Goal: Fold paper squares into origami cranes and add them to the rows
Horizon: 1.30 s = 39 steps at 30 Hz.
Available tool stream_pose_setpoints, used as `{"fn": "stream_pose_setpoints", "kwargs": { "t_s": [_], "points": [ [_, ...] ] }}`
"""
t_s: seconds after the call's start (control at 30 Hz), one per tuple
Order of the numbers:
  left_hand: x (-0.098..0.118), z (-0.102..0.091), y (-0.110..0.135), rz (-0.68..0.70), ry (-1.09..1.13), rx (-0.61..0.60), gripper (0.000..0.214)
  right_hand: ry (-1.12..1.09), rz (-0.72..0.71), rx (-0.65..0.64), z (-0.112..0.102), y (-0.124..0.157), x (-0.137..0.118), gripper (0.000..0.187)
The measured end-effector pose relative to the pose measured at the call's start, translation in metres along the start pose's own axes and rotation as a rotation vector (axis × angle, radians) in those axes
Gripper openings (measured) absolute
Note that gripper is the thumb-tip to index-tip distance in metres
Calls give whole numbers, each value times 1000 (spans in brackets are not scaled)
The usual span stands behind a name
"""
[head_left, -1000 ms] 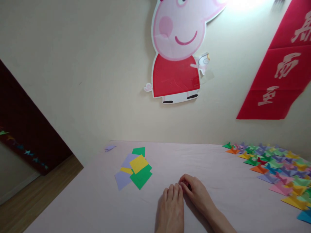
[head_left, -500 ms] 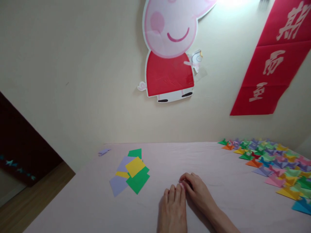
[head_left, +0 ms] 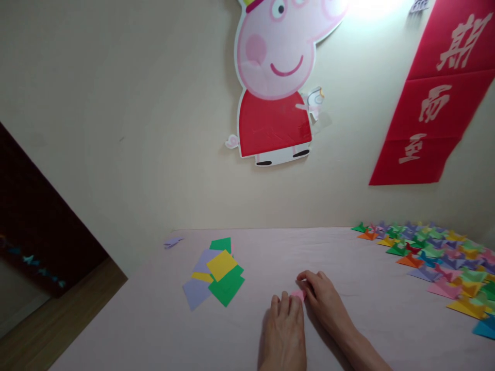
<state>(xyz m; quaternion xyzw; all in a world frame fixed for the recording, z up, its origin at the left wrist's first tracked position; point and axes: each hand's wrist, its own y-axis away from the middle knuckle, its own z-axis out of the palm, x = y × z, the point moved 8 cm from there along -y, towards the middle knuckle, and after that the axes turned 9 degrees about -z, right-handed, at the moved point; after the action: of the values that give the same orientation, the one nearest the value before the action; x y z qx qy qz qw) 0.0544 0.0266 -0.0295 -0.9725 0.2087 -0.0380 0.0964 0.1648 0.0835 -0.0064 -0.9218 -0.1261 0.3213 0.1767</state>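
Note:
A small piece of pink paper lies on the pale pink cloth, mostly covered by my two hands. My left hand rests palm down at its left side, its bent fingertips holding the paper against the cloth. From the right, my right hand has its fingers curled, with thumb and index finger at the paper's right edge. How the paper is folded underneath cannot be made out.
Loose squares of green paper, yellow paper and purple paper overlap left of my hands. A folded purple piece lies farther back. Rows of colourful folded paper figures fill the right side. A wall rises behind the cloth.
The view has shifted slightly, so everything sits a little differently in frame. My right hand's fingers have spread a bit from my left hand, and more of the pink paper shows between them.

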Motion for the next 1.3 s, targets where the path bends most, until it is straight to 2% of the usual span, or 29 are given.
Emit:
{"fn": "stream_pose_setpoints", "kwargs": {
  "t_s": [0.2,0.37,0.57,0.7,0.8,0.93,1.17,1.3],
  "points": [
    [3,-2,-1,26,-27,34,54,301,-79,68,-2,2,-3,26],
    [4,-4,0,21,-39,24,53,437,-49,16,5,5,-2,35],
    [4,-5,3,29,-93,22,54,446,-36,-7,1,3,4,40],
    [7,-6,2,48,-147,58,50,353,-34,-4,-1,3,9,38],
    [10,-8,1,70,-159,99,48,289,-66,-28,2,3,5,38],
    [11,-9,2,89,-158,158,46,332,-74,-86,6,3,-2,43],
    [7,3,14,81,-284,299,45,415,-39,-136,6,3,-5,42],
    [3,10,19,37,-346,323,43,415,-46,-131,5,3,-6,41]
  ]
}}
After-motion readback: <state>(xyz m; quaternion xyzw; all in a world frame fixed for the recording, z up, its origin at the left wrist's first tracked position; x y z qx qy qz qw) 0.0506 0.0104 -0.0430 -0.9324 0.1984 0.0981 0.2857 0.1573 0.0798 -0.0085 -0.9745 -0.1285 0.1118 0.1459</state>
